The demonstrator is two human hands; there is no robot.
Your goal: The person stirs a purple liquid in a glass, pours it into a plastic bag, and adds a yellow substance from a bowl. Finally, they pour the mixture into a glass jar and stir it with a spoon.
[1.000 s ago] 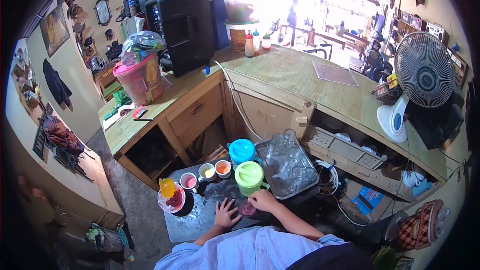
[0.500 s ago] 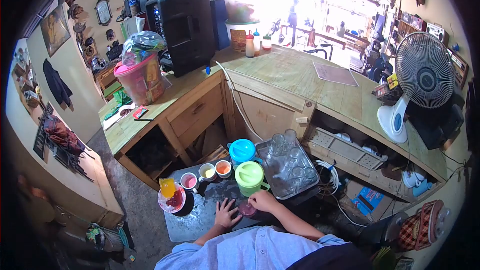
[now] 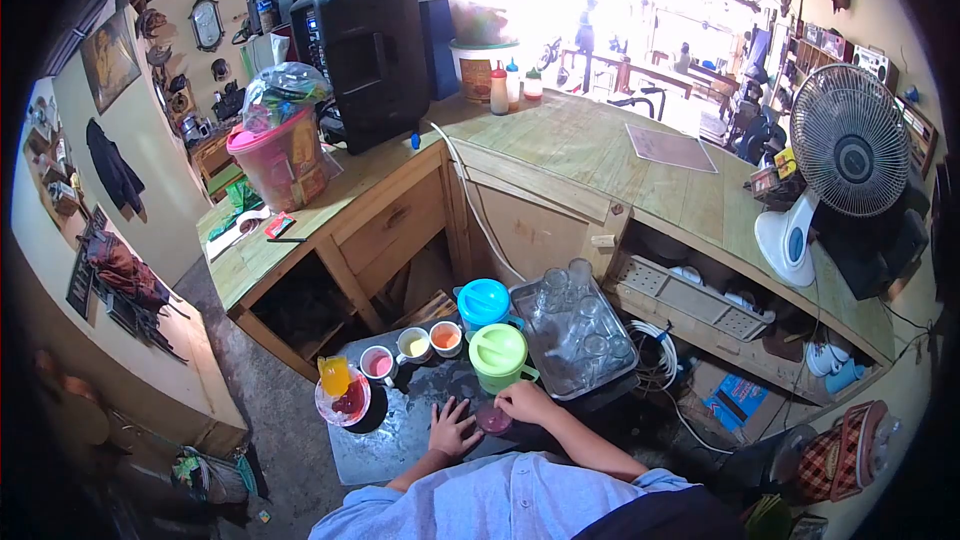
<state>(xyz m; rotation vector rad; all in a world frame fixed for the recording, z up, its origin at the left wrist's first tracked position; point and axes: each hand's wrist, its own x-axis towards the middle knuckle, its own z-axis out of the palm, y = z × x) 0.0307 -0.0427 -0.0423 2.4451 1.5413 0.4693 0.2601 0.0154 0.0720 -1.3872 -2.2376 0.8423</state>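
One plate with something red on it sits farthest left of the grip, close to the table's edge, where a knock might send it over. Next come three mugs, pink-filled, yellowish and orange, beyond the grip on its left; a sideways sweep of the arm could spill them. Just left of the grip, the left hand rests flat, fingers spread, beside the purplish cup, probably too loosely to stop it sliding. The right hand is the grip, fingers bunched at that cup's top; whether they pinch its rim or something inside, I cannot tell. Uneven pressure there might tip it. Just beyond, the green pitcher stands near enough for the knuckles to bump. To the right, loose glasses in the metal tray could clink or crack if jostled.
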